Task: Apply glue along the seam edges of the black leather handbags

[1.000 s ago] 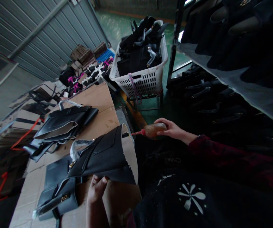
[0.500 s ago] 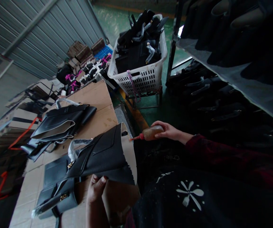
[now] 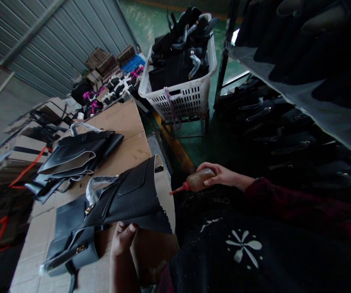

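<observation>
My left hand (image 3: 123, 239) grips the lower edge of a black handbag (image 3: 132, 195), its thumb and a finger showing there. The bag lies on its side with its pale open end towards me and a plastic-wrapped handle (image 3: 93, 188) at the far side. In my right hand (image 3: 219, 175) is a squeeze bottle (image 3: 200, 180) of amber liquid. Its red nozzle tip touches or nearly touches the pale inner edge of the bag's opening. Beyond my left hand lies a smaller black bag piece (image 3: 74, 250) with a gold clasp.
Cardboard (image 3: 126, 122) covers the table, where more black bags (image 3: 77, 156) lie at the far left. Behind it stands a white basket (image 3: 179, 99) heaped with black bags. A dark rack (image 3: 263, 73) with bags rises on the right. Bundled stacks (image 3: 25, 162) line the left.
My right hand has moved the bottle slightly down and nearer me, so its nozzle sits lower along the opening's edge. My left hand keeps its hold on the bag.
</observation>
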Action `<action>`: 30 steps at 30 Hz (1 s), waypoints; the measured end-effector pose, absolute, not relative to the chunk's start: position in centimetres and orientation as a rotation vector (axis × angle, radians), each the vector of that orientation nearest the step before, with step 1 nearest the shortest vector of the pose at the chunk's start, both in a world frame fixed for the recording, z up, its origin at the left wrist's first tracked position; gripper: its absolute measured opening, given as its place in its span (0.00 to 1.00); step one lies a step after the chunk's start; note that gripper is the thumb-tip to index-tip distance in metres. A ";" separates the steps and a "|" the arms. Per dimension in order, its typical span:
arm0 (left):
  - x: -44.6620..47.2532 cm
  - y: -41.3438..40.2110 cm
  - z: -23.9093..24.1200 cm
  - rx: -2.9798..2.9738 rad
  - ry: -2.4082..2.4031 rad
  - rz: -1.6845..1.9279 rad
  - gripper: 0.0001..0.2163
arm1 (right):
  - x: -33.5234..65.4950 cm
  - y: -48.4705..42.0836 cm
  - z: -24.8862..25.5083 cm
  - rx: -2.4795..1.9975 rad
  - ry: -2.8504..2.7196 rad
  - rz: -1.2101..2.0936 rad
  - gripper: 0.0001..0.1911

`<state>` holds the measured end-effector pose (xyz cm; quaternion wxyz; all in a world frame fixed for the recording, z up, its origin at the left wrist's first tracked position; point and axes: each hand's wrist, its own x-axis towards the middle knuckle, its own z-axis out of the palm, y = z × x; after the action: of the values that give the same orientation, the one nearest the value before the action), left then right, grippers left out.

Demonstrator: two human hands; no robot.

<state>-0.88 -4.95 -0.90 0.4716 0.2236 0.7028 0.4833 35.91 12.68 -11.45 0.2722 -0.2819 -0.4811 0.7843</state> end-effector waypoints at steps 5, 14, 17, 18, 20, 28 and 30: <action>-0.8 -4.7 -0.7 0.566 1.714 1.162 0.26 | 36.2 12.1 -11.5 -0.778 -1.337 2.131 0.27; -0.2 -5.6 -0.7 0.573 1.698 1.155 0.25 | 36.6 12.9 -12.1 -0.945 -1.268 1.899 0.29; -0.7 -6.4 -1.2 0.573 1.708 1.166 0.21 | 36.0 12.8 -11.7 -0.918 -1.230 1.919 0.30; -0.9 -6.7 -1.3 0.577 1.712 1.155 0.19 | 35.8 12.7 -11.6 -0.910 -1.219 1.931 0.31; -1.3 -7.0 -1.4 0.593 1.727 1.130 0.17 | 35.4 12.6 -11.6 -0.900 -1.205 1.957 0.31; -2.1 -7.8 -1.5 0.635 1.768 1.059 0.23 | 36.4 10.9 -11.4 -0.808 -1.258 2.129 0.27; -2.1 -7.8 -1.6 0.643 1.763 1.057 0.25 | 36.8 10.3 -11.2 -0.790 -1.287 2.169 0.27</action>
<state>-2.11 -7.83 -1.60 0.4739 0.2627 0.7209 0.4322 36.76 10.34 -11.15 0.2466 -0.2896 -0.4720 0.7953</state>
